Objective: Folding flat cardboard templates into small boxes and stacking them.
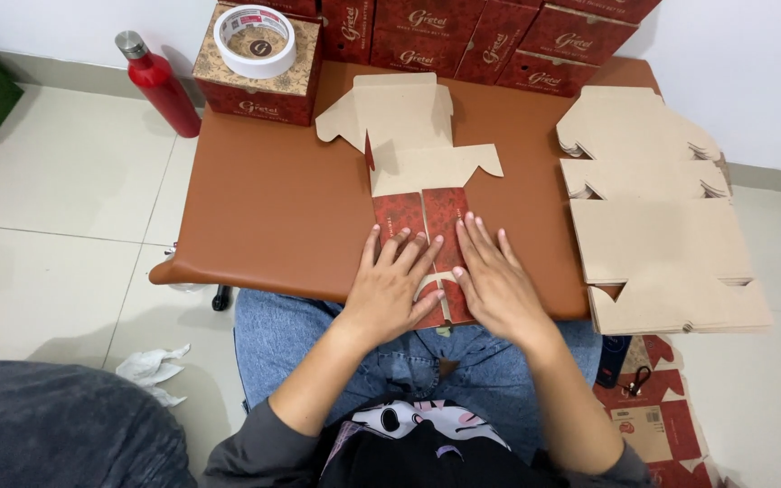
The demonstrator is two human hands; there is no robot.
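Looking down, I see a flat red-and-tan carton blank (413, 172) mid-table, and finished red boxes (463, 36) behind. My left hand (395, 285) and right hand (494, 280) press open-palmed on its folded red panels, gripping nothing.

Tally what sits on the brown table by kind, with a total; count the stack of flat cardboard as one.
Folded red boxes: 7
Tape roll: 1
Half-folded box under both hands: 1
Stack of flat cardboard: 1
Total: 10
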